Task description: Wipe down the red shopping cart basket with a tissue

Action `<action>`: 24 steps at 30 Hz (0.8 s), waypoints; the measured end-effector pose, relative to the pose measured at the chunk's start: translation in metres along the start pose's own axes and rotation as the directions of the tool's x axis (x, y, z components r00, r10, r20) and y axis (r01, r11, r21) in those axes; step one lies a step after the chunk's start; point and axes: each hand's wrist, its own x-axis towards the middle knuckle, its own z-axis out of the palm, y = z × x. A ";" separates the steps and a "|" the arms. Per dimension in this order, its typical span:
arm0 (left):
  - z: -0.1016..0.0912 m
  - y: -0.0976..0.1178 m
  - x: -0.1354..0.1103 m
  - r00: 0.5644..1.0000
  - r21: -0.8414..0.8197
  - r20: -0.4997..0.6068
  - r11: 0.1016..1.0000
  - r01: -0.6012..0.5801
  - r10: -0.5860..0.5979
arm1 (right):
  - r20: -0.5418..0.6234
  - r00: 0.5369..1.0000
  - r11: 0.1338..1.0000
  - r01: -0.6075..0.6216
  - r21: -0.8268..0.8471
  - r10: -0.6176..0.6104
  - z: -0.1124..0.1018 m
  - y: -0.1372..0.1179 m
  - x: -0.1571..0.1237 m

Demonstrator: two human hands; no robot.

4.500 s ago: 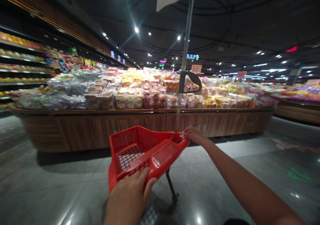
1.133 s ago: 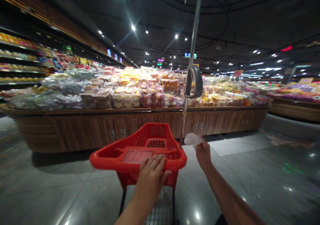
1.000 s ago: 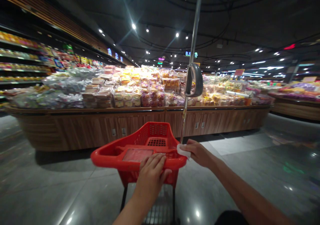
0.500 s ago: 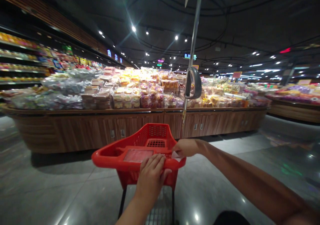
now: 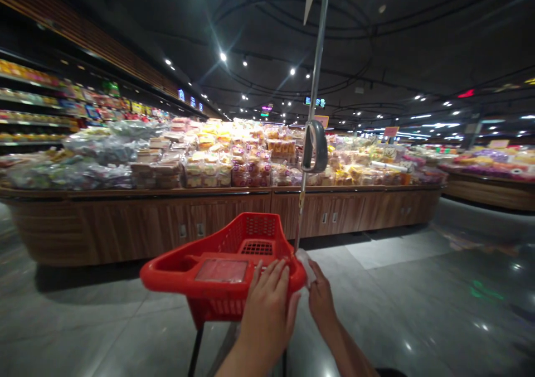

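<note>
A red plastic shopping cart (image 5: 167, 277) stands in front of me, with a clear-covered panel on its handle section. My left hand (image 5: 270, 304) lies over the right part of the handle, fingers stretched forward and thumb out to the side. At the cart's right corner, my right hand (image 5: 322, 293) pinches a thin white wipe (image 5: 307, 266), which touches the red rim. Whether it is paper or cloth I cannot tell. A metal pole (image 5: 317, 70) with a grey loop (image 5: 315, 146) rises by that same corner.
Ahead runs a long wooden display counter (image 5: 137, 226) heaped with bagged packaged foods (image 5: 251, 162). Stocked shelves (image 5: 31, 109) line the left side. Another curved counter (image 5: 489, 190) stands at the right. Grey shiny floor (image 5: 409, 288) surrounds the cart.
My right hand has moved from the top of the cart's right corner down and round to its outer side, with the wipe. My left hand has shifted slightly right along the handle.
</note>
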 end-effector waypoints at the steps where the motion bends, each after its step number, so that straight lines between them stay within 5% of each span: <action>1: 0.003 0.005 0.003 0.999 0.000 0.008 0.999 0.041 -0.041 | -0.018 1.000 1.000 -0.012 0.002 0.012 0.003 -0.002 -0.003; 5: 0.012 0.012 0.005 0.986 0.003 0.052 0.987 0.161 -0.161 | -0.005 0.999 0.998 0.047 0.048 -0.047 0.004 -0.008 -0.013; 12: 0.001 0.001 -0.009 0.984 -0.042 0.024 0.983 0.177 -0.176 | 0.021 0.997 0.990 0.065 0.124 -0.068 0.012 -0.014 -0.004; 18: -0.007 -0.015 -0.020 0.993 -0.017 -0.049 0.994 0.108 -0.109 | 0.020 0.961 0.954 0.273 0.124 -0.277 0.020 -0.027 -0.031; 21: -0.008 -0.026 -0.028 0.996 -0.005 -0.058 0.998 0.066 -0.066 | -0.089 0.991 0.985 0.112 0.130 -0.101 0.015 -0.020 -0.026; 24: -0.009 -0.034 -0.035 0.997 -0.008 -0.047 0.998 0.055 -0.055 | -0.234 0.967 0.989 -0.068 0.131 0.098 0.010 -0.013 -0.010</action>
